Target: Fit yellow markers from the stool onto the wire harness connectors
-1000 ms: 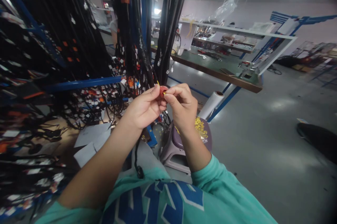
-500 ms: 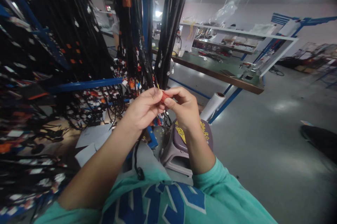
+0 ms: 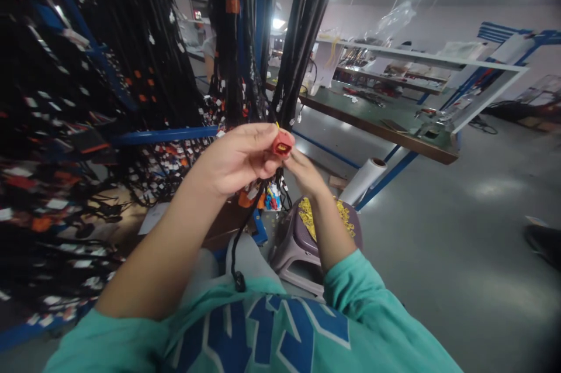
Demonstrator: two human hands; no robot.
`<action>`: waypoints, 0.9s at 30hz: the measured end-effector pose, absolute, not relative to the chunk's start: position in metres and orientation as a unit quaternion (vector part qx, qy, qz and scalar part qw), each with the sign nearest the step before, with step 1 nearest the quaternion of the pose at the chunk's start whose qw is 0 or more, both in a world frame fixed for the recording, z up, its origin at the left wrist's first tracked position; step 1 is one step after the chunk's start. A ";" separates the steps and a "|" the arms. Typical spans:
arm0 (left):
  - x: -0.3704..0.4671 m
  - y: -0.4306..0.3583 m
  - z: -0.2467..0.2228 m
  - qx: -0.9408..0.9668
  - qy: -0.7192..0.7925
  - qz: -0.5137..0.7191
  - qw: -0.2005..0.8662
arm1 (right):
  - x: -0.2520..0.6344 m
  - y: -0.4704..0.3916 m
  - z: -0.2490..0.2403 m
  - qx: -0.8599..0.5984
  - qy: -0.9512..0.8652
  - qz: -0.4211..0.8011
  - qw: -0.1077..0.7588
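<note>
My left hand (image 3: pixel 236 159) is closed, pinching a red connector (image 3: pixel 284 142) between thumb and fingers. The connector's open face is turned toward me, and yellow shows inside it. A thin yellow wire (image 3: pixel 277 125) shows at the connector's top edge. Just behind and to the right of the connector is my right hand (image 3: pixel 307 173); its fingers are drawn together and their tips are hidden. Whether they grip the wires there cannot be seen. Black cable bundles (image 3: pixel 293 51) hang close beyond both hands.
Below my right forearm stands a purple-grey stool (image 3: pixel 284 259) with many small yellow pieces (image 3: pixel 344 215) on top. A white roll (image 3: pixel 363 181) leans by the green-topped workbench (image 3: pixel 368 118). Dense hanging harnesses (image 3: pixel 149 51) and a blue rack bar (image 3: pixel 166 135) fill the left.
Both hands have risen slightly. The red connector has turned its open face toward me, and my right hand has shifted from pinching its side to behind it. The view has swung slightly left.
</note>
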State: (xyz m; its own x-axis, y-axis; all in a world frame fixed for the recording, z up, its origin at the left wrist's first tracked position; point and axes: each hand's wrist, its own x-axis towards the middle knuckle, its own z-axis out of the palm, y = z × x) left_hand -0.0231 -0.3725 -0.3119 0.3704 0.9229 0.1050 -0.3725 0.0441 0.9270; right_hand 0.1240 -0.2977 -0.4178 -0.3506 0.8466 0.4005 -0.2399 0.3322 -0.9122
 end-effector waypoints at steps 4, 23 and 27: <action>-0.042 -0.376 -0.307 0.483 0.325 0.516 0.628 | 0.100 -0.296 -0.431 -0.199 -0.631 0.622 0.418; -0.054 -0.341 -0.349 0.520 0.342 0.534 0.572 | 0.111 -0.324 -0.422 -0.178 -0.532 0.711 0.423; -0.055 -0.343 -0.342 0.520 0.370 0.537 0.552 | 0.119 -0.324 -0.420 -0.198 -0.540 0.690 0.440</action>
State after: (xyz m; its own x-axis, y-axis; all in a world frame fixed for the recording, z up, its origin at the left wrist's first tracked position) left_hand -0.0553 -0.3434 -0.3423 0.1499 0.9772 0.1501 -0.2069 -0.1175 0.9713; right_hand 0.1190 -0.3243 -0.4198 -0.5352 0.8202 0.2021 -0.3933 -0.0302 -0.9189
